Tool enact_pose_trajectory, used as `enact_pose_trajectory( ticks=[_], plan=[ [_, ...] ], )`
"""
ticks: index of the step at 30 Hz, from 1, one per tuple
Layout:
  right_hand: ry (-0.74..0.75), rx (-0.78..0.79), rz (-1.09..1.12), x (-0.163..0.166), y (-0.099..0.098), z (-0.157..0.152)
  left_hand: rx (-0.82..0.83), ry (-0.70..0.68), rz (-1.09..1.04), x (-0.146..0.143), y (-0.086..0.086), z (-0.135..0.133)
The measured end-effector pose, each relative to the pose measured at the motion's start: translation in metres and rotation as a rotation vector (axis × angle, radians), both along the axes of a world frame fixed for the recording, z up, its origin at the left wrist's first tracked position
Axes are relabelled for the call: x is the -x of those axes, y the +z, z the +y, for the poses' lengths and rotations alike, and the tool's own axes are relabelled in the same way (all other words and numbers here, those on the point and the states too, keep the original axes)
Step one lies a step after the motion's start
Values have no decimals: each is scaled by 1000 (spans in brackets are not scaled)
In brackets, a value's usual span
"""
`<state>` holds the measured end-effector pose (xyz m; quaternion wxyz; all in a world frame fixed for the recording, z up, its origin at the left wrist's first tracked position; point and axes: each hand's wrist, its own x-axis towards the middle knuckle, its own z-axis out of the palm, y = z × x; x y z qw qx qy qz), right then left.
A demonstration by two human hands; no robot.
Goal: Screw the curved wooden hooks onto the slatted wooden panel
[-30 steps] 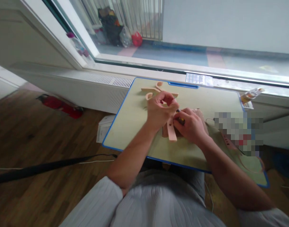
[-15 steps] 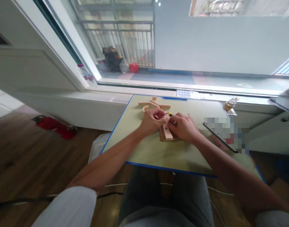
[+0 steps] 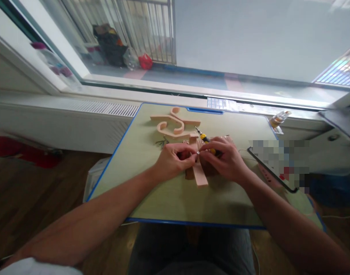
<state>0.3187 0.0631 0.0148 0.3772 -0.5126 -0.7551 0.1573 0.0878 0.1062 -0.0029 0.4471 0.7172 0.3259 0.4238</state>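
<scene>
A light wooden piece (image 3: 200, 176) lies on a brown block (image 3: 189, 174) in front of me. My left hand (image 3: 173, 160) is closed, its thumb and index finger pinching at a small round metal piece (image 3: 198, 152), which looks like a screw, over the wood. The fingertips of my right hand (image 3: 225, 158) meet it from the other side. Tucked in my right hand is a yellow and black screwdriver (image 3: 204, 138), its tip pointing away and to the left. Small dark screws (image 3: 162, 142) lie beyond my left hand.
Curved wooden pieces (image 3: 175, 133) lie at the back of the blue-edged table (image 3: 152, 202). A tablet-like device (image 3: 272, 170), partly blurred out, stands at the right. A bottle (image 3: 279, 118) is on the sill. Behind the table are a radiator cover (image 3: 106, 108) and a window.
My view has tilted down and come closer. The fingertips of both hands now meet over the wood at the small metal piece; the screwdriver shows more clearly in my right hand.
</scene>
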Motion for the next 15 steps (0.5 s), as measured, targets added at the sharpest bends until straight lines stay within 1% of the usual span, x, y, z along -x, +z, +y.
enact_pose_trajectory(
  ticks=[5,11,15],
  plan=[
    [69,-22,23,-1,2,-1,54,2,-2,2,2,-6],
    [84,-45,53,-1,-1,-2,21,12,25,2,-2,-10],
    [82,-22,84,0,-4,-2,-4,8,49,3,-3,-11]
  ],
)
